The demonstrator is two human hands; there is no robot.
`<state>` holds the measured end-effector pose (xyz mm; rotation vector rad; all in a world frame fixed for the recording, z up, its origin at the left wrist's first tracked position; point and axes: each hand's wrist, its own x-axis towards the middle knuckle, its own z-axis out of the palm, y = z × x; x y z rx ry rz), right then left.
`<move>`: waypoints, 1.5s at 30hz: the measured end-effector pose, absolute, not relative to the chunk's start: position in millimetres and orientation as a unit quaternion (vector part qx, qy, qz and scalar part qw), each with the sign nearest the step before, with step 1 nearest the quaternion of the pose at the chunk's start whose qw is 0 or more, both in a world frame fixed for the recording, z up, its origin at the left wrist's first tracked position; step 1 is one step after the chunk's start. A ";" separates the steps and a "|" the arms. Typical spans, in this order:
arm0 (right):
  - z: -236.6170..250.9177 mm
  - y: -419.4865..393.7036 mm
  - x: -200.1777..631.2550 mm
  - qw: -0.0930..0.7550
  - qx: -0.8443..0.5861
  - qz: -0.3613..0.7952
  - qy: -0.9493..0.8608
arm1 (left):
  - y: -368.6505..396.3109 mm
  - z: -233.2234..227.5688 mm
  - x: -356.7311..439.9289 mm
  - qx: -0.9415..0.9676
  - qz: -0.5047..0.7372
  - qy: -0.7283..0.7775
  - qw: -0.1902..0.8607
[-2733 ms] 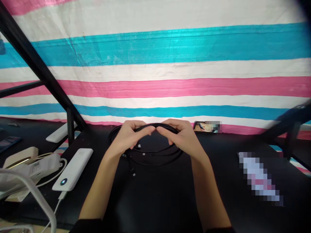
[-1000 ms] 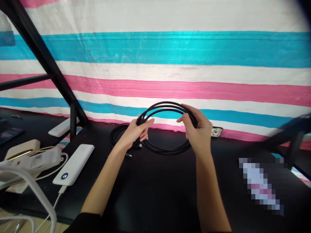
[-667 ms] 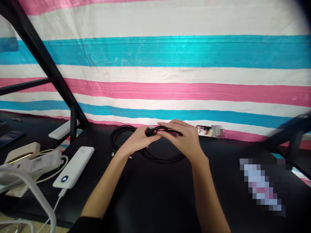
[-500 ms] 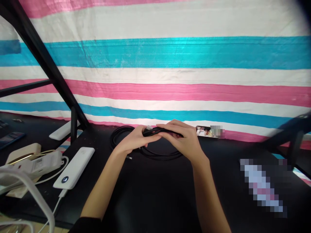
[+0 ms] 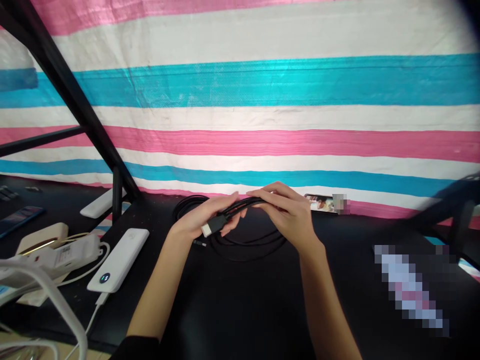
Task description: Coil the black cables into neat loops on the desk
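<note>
the coiled black cable with pale-tipped plug is toward six o'clock; right hand pinches it, left hand curls loosely around. the label on white power strip, eight o'clock, is unreadable.

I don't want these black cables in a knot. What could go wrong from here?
The plug sticks out at the left hand, so it might catch in the loops below. The second coil lies close beyond that hand and could perhaps tangle with the cable in the right hand.
</note>
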<state>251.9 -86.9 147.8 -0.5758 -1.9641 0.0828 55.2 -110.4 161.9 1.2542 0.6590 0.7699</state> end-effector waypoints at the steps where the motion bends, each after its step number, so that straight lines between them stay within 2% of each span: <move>1: 148.3 -86.9 251.9 0.524 -0.235 0.040 -0.817 | -110.6 162.3 54.9 0.574 0.356 0.305 0.671; 7: 151.8 -87.8 251.0 0.543 -0.233 0.046 -0.806 | -111.7 162.4 56.9 0.601 0.380 0.315 0.629; 14: 155.1 -89.3 252.7 0.570 -0.265 0.054 -0.776 | -108.3 160.2 55.8 0.565 0.380 0.312 0.663; 23: 155.9 -84.2 262.5 0.630 -0.345 0.035 -0.695 | -94.5 150.5 34.4 0.606 0.429 0.475 0.472; 30: 153.9 -79.0 270.2 0.693 -0.387 0.004 -0.608 | -75.5 127.8 15.2 0.598 0.368 0.587 0.404; 34: 149.7 -74.1 271.3 0.755 -0.390 0.035 -0.526 | -69.1 118.4 14.6 0.571 0.341 0.622 0.414; 38: 149.6 -72.1 269.9 0.798 -0.378 0.104 -0.457 | -66.3 110.7 25.5 0.586 0.323 0.580 0.466; 45: 152.2 -70.5 268.7 0.797 -0.378 0.156 -0.444 | -63.9 110.0 48.8 0.597 0.392 0.521 0.467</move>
